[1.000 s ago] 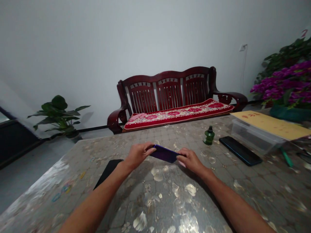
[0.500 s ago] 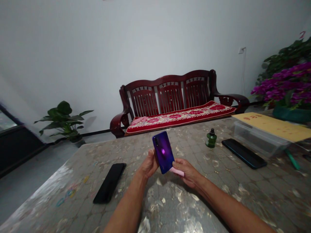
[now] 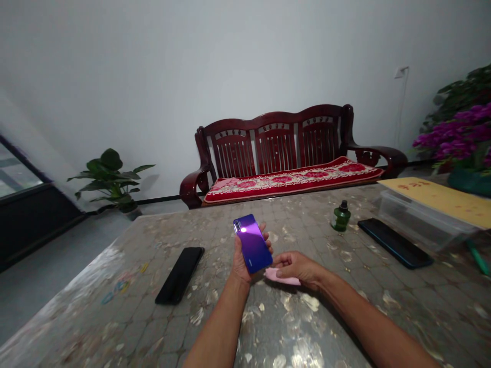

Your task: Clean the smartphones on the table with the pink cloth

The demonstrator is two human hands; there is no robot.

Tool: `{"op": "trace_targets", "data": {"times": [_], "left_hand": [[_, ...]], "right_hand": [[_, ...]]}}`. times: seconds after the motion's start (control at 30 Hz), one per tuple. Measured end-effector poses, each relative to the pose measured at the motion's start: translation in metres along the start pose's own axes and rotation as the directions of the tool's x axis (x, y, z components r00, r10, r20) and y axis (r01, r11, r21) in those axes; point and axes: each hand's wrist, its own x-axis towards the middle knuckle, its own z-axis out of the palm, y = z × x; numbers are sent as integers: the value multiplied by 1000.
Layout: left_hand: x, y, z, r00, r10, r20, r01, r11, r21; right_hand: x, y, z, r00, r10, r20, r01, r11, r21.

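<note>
A purple-blue smartphone (image 3: pixel 253 246) lies tilted in my left hand (image 3: pixel 242 263), its back with the camera lenses facing me. My left thumb is along one edge and the fingertips wrap round the other. Just right of the phone's lower end, my right hand (image 3: pixel 301 268) pinches a folded pink cloth (image 3: pixel 282 276). The cloth appears slightly apart from the phone. To the left, a black smartphone (image 3: pixel 180 276) lies on the table (image 3: pixel 215 317). Another dark smartphone (image 3: pixel 395 243) rests on the right, near a small green bottle (image 3: pixel 340 216) with a black cap.
A clear plastic box (image 3: pixel 418 217) with a yellow sheet (image 3: pixel 441 197) on top stands at the right. Small coloured rings (image 3: pixel 121 286) lie at the left. Purple flowers (image 3: pixel 460 135) are at the far right. Behind the table is a wooden bench (image 3: pixel 276 148).
The phone has tipped back and settled into my left palm, its fingers now wrapped round it. My right hand has come away from the phone's lower corner with the pink cloth. The view has shifted slightly.
</note>
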Motion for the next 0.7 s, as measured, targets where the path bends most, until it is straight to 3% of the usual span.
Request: {"op": "trace_targets", "data": {"times": [0.07,0.1,0.13,0.2,0.27,0.3,0.43,0.57,0.7], "left_hand": [[1,2,-3,1000,7,-29,-7,1000,-23],[1,2,-5,999,6,-40,-7,1000,-28],[2,2,-7,999,-2,-50,0,999,-33],[4,-1,-10,998,-29,-62,26,999,-46],[6,-6,-12,996,-56,-70,52,997,-53],[7,-8,-13,995,-63,-73,59,997,-50],[8,-16,-17,996,-83,-45,84,996,3],[5,-21,-23,993,-109,52,103,989,106],[1,-22,-23,990,-109,86,97,986,134]], "right_hand": [[-1,-8,-13,984,-41,-176,10,985,-172],[-3,-12,-16,941,-157,-300,79,963,-256],[-4,-18,-17,860,-309,-406,172,924,-340],[-9,-26,-10,684,-588,-432,357,786,-504],[-14,-30,6,585,-765,-271,447,583,-679],[-15,-29,14,560,-813,-159,471,470,-746],[-14,-15,37,463,-854,238,475,12,-880],[-6,3,43,465,-799,380,400,-194,-896],[-2,8,47,415,-757,504,413,-337,-846]]}}
